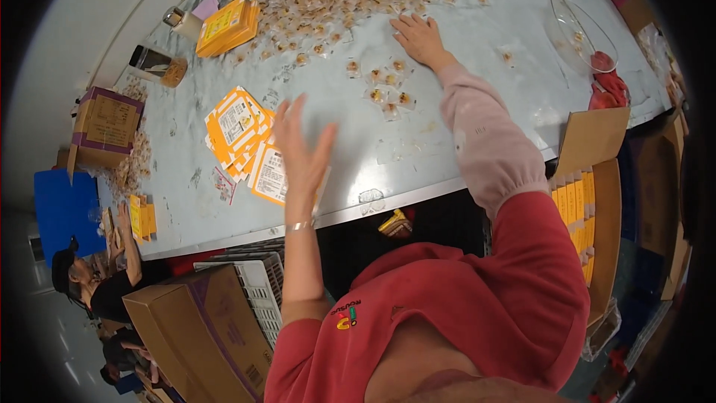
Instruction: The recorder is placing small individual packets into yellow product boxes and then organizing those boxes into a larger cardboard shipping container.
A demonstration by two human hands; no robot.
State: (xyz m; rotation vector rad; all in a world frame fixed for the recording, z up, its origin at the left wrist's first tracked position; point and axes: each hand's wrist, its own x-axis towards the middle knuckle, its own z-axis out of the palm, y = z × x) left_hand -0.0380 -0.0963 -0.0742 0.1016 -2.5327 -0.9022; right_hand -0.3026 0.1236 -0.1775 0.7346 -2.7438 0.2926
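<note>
My right hand (422, 42) lies palm down on the table, fingers stretched out, at the near edge of a big heap of small clear sachets (328, 1). Between my two hands is a small group of these sachets (389, 94) with brown and yellow contents. My left hand (301, 151) hovers with its fingers apart, slightly blurred, and nothing shows in it. Just left of it, and partly behind it, flat orange and white printed cartons (237, 125) lie in a loose stack. A single sachet (508, 55) sits right of my right hand.
Bundled yellow cartons (227, 27), a bottle (182, 22) and a jar (159, 66) stand at the far left. At right are a clear round lid or bowl (573, 33), red cloth (609, 89) and a box of yellow cartons (574, 201). A co-worker (104, 280) works at left.
</note>
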